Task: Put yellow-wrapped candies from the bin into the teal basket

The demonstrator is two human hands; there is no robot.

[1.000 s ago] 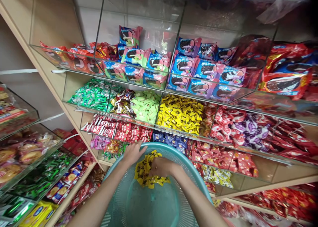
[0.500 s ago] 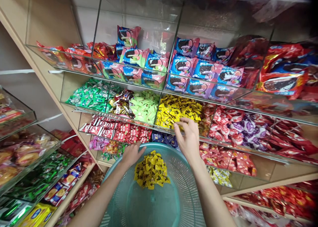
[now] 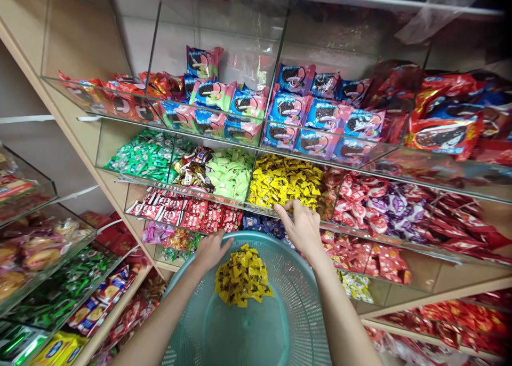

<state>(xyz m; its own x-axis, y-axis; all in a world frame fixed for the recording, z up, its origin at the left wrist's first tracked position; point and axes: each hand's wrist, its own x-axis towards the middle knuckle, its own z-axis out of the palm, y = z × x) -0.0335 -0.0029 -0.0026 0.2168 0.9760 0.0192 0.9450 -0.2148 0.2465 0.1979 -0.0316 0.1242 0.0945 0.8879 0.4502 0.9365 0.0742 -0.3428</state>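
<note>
Left to right, taking the green perforated plastic basket (image 3: pixel 248 334) as landmark: beyond its left side, a shelf holds a heap of small green-wrapped sweets (image 3: pixel 142 158) and, nearer its middle, pale-green wrapped sweets (image 3: pixel 231 175). The left hand (image 3: pixel 211 249) lies over the far-left rim of the basket, its thumb a little apart; whether it truly grips the rim cannot be told. Inside the basket, toward the far side, sits a loose pile of yellow wrapped sweets with dark print (image 3: pixel 242 276), so some are already in, while much of the basket floor is bare. Beyond the far-right rim, a clear-walled compartment (image 3: pixel 261 208) holds a large heap of similar yellow sweets (image 3: pixel 286 179), so plenty remain there. The right hand (image 3: pixel 294 219) is at that compartment's front edge, fingers half curled and spread, thumb apart, with nothing visible in its grasp. Farther right of the basket lie red and purple twist-wrapped sweets (image 3: pixel 394 203). A second ago the right hand was down in the basket on the pile; half a second ago it was already at the compartment, fingers raised higher. Now they are lower, while the left hand and the pile look unchanged since that later frame.
</note>
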